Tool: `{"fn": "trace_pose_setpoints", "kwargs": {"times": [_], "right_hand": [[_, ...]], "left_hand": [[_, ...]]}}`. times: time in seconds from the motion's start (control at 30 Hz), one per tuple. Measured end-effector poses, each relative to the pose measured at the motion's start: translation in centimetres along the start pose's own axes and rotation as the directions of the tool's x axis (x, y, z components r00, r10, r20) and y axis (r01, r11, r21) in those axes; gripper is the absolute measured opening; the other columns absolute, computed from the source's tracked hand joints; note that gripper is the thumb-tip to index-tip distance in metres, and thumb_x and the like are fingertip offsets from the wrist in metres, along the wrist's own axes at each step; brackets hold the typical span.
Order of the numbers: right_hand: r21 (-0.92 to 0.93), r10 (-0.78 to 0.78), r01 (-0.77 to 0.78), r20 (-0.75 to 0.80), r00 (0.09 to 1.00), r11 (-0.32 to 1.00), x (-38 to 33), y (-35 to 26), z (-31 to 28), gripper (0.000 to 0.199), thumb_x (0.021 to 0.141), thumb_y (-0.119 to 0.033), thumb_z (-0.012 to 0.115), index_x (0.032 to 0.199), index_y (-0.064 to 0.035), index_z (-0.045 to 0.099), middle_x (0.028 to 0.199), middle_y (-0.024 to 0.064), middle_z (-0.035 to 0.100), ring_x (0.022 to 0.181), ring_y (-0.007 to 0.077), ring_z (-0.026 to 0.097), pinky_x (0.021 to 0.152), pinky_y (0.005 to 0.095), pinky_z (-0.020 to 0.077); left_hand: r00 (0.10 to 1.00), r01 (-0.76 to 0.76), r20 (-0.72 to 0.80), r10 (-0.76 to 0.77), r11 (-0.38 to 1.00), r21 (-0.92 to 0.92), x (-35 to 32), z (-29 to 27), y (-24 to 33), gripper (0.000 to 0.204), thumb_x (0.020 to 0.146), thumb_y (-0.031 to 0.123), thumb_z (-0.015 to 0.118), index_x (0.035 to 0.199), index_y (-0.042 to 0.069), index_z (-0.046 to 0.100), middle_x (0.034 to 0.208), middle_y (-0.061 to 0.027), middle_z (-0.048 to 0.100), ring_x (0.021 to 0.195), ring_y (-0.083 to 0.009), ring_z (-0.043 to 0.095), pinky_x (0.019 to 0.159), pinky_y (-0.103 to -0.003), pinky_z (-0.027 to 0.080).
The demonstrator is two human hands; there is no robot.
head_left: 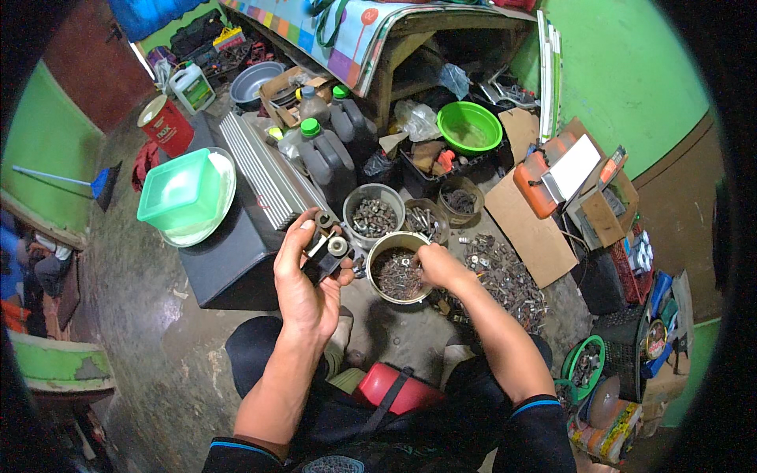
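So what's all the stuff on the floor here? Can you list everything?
metal part: one, black with silver rollers, held in the left hand
tin of small hardware: one, round, grey, in front of the person
other tins of bolts: three, grey, just behind the first tin
loose bolts and nuts: a pile, rusty grey, on the floor to the right
jerrycans: three, dark grey with green caps, behind the tins
green tub: one, pale green, on a white plate to the left
green basin: one, bright green, under the table
red bucket: one, far left
cardboard: flat brown sheet, right
left hand: holding the metal part
right hand: fingers in the front tin
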State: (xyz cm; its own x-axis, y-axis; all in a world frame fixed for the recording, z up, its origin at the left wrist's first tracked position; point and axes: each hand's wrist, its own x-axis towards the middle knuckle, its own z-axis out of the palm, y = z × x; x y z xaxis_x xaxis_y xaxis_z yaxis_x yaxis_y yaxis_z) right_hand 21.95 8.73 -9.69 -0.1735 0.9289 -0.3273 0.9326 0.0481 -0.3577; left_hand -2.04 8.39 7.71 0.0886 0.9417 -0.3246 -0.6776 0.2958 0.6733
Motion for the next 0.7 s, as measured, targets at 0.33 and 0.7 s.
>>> {"fn": "trace_pose_setpoints", "kwargs": {"times": [0.33, 0.7], "right_hand": [[0.180, 0.035, 0.051, -0.446, 0.894, 0.982, -3.1, -2.1, -5.4, 0.012, 0.078, -0.007, 0.067, 0.087, 0.0005, 0.069, 0.079, 0.0266, 0.065, 0.076, 0.0416, 0.066, 0.073, 0.0488, 0.0535], [0.178, -0.166, 0.557, -0.844, 0.511, 0.812, -12.1, -8.2, -10.1, 0.024, 0.077, -0.006, 0.075, 0.099, 0.0013, 0.066, 0.089, 0.0152, 0.069, 0.073, 0.0273, 0.069, 0.063, 0.0336, 0.0542]], "left_hand": [[0.998, 0.049, 0.028, -0.050, 0.999, 0.020, -0.2, 0.2, -0.9, 0.032, 0.092, 0.031, 0.054, 0.114, 0.009, 0.058, 0.089, -0.0074, 0.066, 0.058, -0.0147, 0.061, 0.044, -0.024, 0.048], [0.968, 0.142, 0.170, -0.183, 0.963, 0.229, -1.6, 2.0, -4.5, 0.041, 0.090, 0.032, 0.054, 0.121, 0.006, 0.055, 0.091, -0.0088, 0.065, 0.061, -0.0105, 0.056, 0.042, -0.022, 0.036]]}}
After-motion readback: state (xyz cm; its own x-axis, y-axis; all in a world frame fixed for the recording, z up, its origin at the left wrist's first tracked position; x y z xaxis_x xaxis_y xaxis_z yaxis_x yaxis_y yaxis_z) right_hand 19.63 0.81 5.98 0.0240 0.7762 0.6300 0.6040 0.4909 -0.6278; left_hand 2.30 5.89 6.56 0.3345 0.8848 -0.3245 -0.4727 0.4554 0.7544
